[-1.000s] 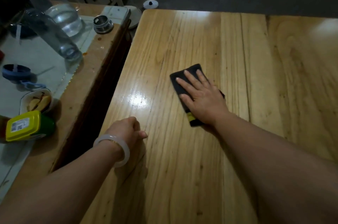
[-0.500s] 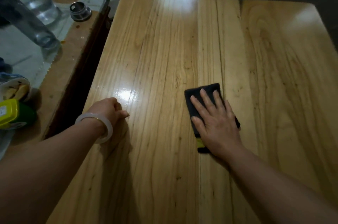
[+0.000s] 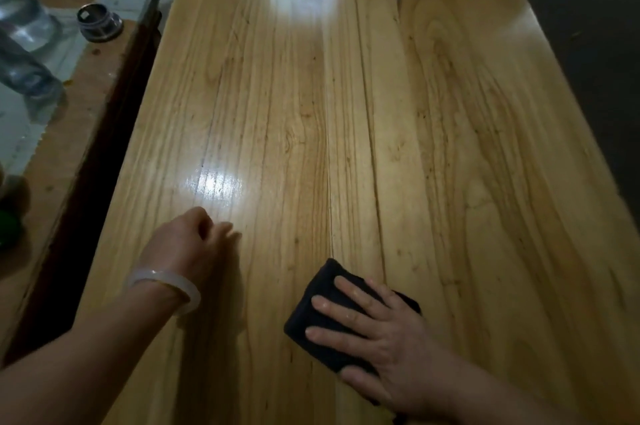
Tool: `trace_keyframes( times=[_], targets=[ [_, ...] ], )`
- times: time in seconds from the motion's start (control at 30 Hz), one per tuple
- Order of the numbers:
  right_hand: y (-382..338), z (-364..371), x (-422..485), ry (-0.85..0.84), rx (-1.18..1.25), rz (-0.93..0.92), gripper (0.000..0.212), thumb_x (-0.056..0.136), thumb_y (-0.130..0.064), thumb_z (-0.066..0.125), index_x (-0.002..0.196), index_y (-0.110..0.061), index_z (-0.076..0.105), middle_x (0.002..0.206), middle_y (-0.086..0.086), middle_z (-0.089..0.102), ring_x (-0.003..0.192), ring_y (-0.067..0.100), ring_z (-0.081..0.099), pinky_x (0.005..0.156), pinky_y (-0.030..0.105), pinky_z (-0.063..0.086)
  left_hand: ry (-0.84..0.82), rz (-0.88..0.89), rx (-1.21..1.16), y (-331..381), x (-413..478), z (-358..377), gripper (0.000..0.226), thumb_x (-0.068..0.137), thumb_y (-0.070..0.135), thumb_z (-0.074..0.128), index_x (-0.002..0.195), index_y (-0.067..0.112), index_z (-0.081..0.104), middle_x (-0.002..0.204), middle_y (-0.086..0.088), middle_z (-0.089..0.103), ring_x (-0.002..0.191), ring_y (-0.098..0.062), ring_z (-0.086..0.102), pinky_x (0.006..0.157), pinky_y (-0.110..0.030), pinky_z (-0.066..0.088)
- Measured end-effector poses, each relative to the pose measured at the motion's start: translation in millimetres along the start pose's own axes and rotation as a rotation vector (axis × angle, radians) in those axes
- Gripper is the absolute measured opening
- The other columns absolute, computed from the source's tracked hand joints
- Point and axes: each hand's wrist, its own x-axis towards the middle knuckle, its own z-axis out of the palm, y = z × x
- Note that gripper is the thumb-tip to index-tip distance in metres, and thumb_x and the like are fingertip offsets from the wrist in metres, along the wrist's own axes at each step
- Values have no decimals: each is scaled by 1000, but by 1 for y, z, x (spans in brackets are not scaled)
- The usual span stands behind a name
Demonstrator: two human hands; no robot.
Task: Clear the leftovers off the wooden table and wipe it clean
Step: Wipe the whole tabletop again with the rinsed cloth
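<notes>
Table: we look down on a pale wooden plank table (image 3: 450, 147), glossy, with a bright glare patch just toward 8 o'clock of its middle.
Cloth: a dark, folded rectangular wiping cloth (image 3: 323, 284) lies flat on the table top at about 5 o'clock, close to the near edge.
Right hand: our right hand (image 3: 391, 348) lies palm-down on the cloth. Its fingers (image 3: 353, 293) are straight, slightly apart and pressing flat, pointing toward 10 o'clock.
Left hand: our left hand (image 3: 188, 248) rests on the bare wood at 7 o'clock, well apart from the cloth. It is blurred, but the fingers seem loosely curled under with nothing in them.
Wrist: a pale translucent bangle (image 3: 162, 284) sits around the left wrist.
Side surface: at 9 to 10 o'clock a second, worn brown table (image 3: 69, 133) stands beside ours across a dark gap.
On it: a short round metal-rimmed cap (image 3: 98, 24) at 10 o'clock, and clear glass vessels (image 3: 24, 53) at the frame edge, cut off.
</notes>
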Motion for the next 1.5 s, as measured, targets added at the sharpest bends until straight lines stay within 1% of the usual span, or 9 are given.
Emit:
trace_keyframes(
  times=[0.37,0.63,0.83,0.93,1.03,1.2,1.3,1.4,1.5],
  targets=[
    [94,-32,15,2,-20,222,56,100,-54,32,154,-42,18,164,-12,6,152,16,-2,121,50,11,-196,233,42,58,-43,41,25,87,54,53,75,33,46,72,14,53,66,-2,51,58,-22,45],
    [140,-48,36,114,10,582,61,96,-59,12,154,-43,7,164,-13,-4,151,12,-10,122,46,2,-244,181,77,71,-45,48,30,78,56,64,74,34,44,75,14,53,68,-2,51,58,-21,43],
    [99,-31,26,186,98,876,58,101,-54,14,155,-40,-3,163,-10,-15,149,15,-18,122,47,-5,-285,138,45,78,-46,49,27,80,44,68,78,29,46,76,11,51,66,-3,48,52,-19,35],
    [66,-21,-1,156,96,813,59,100,-55,10,155,-38,-4,163,-8,-16,149,17,-19,122,50,0,-287,142,55,77,-46,48,27,80,43,68,86,26,48,76,11,49,67,-3,46,52,-19,35],
    [38,-8,-36,144,74,678,59,102,-52,19,157,-34,7,165,-5,-5,152,22,-9,120,55,11,-283,149,70,77,-46,48,26,80,41,68,87,23,50,76,8,51,67,-5,47,52,-22,34],
    [38,4,-100,101,49,261,57,101,-46,43,154,-31,28,164,-3,15,152,27,9,117,57,19,-308,135,89,78,-44,51,32,79,41,70,91,16,55,79,3,54,72,-15,51,58,-29,39],
    [65,-4,-133,-4,19,61,57,100,-46,49,152,-34,30,164,-6,17,152,25,12,118,54,18,-327,134,62,77,-46,51,32,79,41,70,95,18,55,82,4,54,77,-17,53,63,-30,41],
    [101,-18,-152,-49,-29,52,55,100,-48,44,152,-34,31,163,-7,18,152,23,11,121,48,9,-319,136,56,79,-45,51,30,79,39,70,94,18,55,80,5,53,72,-12,50,57,-27,38],
    [131,-26,-156,19,0,264,55,99,-48,37,152,-30,32,164,-5,18,152,23,10,122,49,9,-313,141,56,80,-43,52,29,79,39,70,92,18,55,79,5,53,70,-9,49,55,-25,37]
  ],
)
